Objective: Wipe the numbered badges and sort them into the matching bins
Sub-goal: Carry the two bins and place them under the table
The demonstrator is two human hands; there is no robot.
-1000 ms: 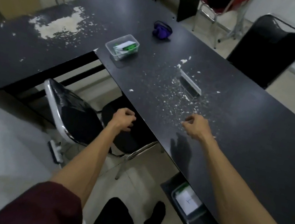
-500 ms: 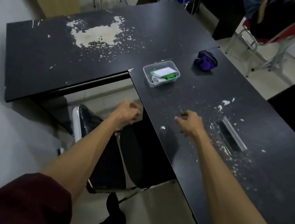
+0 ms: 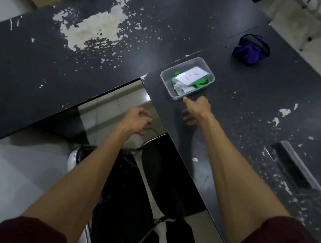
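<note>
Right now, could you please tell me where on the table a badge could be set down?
Bare tabletop lies between the clear bin and the purple cloth, and between the bin and the cable slot. The bin's near corner is crowded by the right hand.

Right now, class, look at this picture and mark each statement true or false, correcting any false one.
1. The bin holds a white card and green pieces. True.
2. The cloth lies inside the bin. False: it lies on the table, beyond the bin and apart from it.
3. The right hand reaches toward the bin's near edge. True.
4. The left hand grips the cloth. False: it is loosely curled, holds nothing, and hangs off the table's edge.
</note>
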